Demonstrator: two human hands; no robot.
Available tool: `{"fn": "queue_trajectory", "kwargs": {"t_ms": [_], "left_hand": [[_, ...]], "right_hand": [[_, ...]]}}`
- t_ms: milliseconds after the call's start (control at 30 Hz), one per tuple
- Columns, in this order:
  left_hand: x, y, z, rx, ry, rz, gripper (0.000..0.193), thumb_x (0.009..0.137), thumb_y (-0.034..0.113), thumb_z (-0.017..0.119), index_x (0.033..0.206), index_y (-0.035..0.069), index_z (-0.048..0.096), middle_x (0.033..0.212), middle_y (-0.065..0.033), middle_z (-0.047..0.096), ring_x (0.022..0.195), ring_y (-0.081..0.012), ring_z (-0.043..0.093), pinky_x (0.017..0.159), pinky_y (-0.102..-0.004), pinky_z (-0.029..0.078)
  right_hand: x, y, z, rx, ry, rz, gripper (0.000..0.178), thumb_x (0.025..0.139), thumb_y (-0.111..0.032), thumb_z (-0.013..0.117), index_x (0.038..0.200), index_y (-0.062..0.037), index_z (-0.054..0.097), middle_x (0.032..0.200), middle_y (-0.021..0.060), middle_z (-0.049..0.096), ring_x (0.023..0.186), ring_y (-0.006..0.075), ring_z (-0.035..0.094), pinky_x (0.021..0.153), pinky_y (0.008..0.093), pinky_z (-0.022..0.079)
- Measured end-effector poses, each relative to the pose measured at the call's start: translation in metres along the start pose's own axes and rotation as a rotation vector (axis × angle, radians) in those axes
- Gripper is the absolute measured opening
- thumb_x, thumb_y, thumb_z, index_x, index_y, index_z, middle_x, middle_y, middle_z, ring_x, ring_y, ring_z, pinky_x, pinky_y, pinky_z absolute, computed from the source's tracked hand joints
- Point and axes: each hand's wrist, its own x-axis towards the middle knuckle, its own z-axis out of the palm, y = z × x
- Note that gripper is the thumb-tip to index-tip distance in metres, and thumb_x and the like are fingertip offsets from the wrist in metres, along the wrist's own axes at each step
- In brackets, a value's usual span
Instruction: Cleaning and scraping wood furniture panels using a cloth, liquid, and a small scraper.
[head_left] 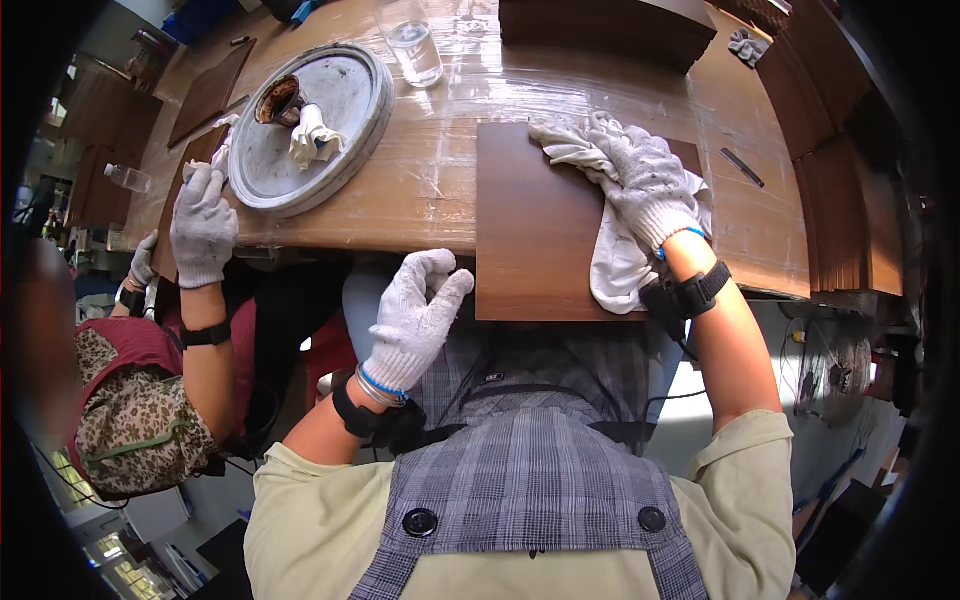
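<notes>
A flat dark brown wooden board lies on the table, its near edge jutting past the table's front. On its right part my right hand, in a white knit glove, presses a crumpled white cloth gripped under the fingers. Part of the cloth trails toward me and some bunches up ahead of the fingertips. My left hand, gloved too, hovers just off the table's front edge, left of the board. Its fingers are loosely bent, with a gap between thumb and forefinger, and nothing shows in it.
Left of the board stands a round grey lid-like tray bearing a stained cup and a white rag. Behind it is a glass of clear liquid. Brown boards are stacked at the back. A co-worker's gloved hand works at left.
</notes>
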Motion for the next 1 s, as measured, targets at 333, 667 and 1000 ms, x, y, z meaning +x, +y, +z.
{"fn": "queue_trajectory", "kwargs": {"t_ms": [333, 667, 1000], "left_hand": [[0.008, -0.045, 0.021, -0.457, -0.6, -0.071, 0.036, 0.097, 0.019, 0.054, 0.128, 0.0, 0.049, 0.114, -0.0199, 0.061, 0.096, -0.027, 0.068, 0.078, -0.0372, 0.061], [0.016, -0.013, 0.022, -0.861, -0.452, -0.683, 0.032, 0.099, 0.019, 0.053, 0.121, -0.002, 0.045, 0.106, -0.0166, 0.059, 0.076, -0.0266, 0.068, 0.073, -0.0462, 0.061], [0.017, -0.012, 0.024, -0.834, -0.466, -0.694, 0.037, 0.097, 0.023, 0.056, 0.123, -0.002, 0.045, 0.102, -0.0156, 0.062, 0.073, -0.0247, 0.068, 0.072, -0.0442, 0.061]], "right_hand": [[-0.068, -0.103, -0.015, 0.221, -0.308, -0.329, 0.05, 0.088, -0.03, 0.059, 0.136, -0.0178, 0.051, 0.136, 0.023, 0.047, 0.117, 0.0354, 0.052, 0.097, 0.0482, 0.044], [-0.043, 0.121, -0.047, -0.563, -0.176, 0.395, 0.041, 0.086, -0.022, 0.059, 0.127, -0.0156, 0.058, 0.107, 0.0123, 0.062, 0.102, 0.0315, 0.061, 0.084, 0.044, 0.051], [-0.036, 0.08, -0.059, -0.206, -0.244, 0.336, 0.051, 0.084, -0.029, 0.066, 0.13, -0.0142, 0.053, 0.115, 0.0151, 0.06, 0.11, 0.0334, 0.057, 0.093, 0.0434, 0.047]]}}
